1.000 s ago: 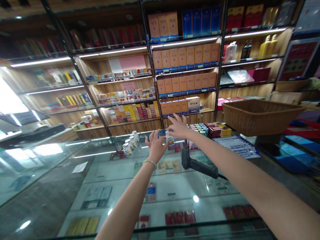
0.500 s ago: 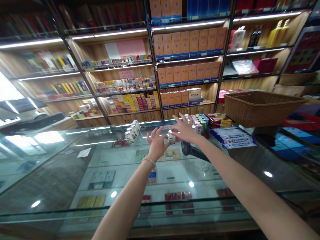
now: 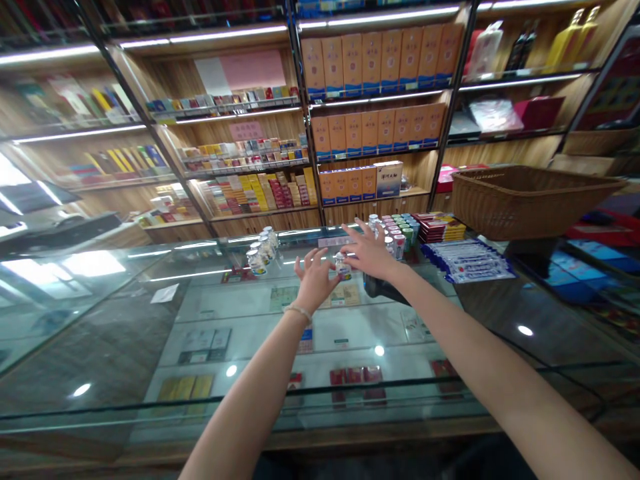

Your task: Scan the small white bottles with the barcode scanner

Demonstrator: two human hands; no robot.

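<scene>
Between my two hands is a small white-capped bottle (image 3: 343, 269) with a colourful label, just over the glass counter (image 3: 200, 283). My left hand (image 3: 315, 280) pinches its left side with thumb and finger, the other fingers raised. From the right, my right hand (image 3: 371, 255) grips its upper part with the fingertips, some fingers stretched out. A dark handheld scanner (image 3: 383, 288) lies partly hidden under my right forearm. To the left stands a row of similar white-capped bottles (image 3: 263, 250). Beyond my right hand are rows of small coloured tubs (image 3: 407, 230).
Blue-and-white packets (image 3: 467, 260) and red and yellow boxes (image 3: 437, 228) lie on the right of the counter, near a wicker basket (image 3: 525, 203). A paper slip (image 3: 165, 293) lies at left. Shelves with orange boxes (image 3: 353, 67) stand behind.
The view has tipped a little downward, so the shelves and counter sit higher in the picture. Both hands stay at the small bottle with nearly the same grip.
</scene>
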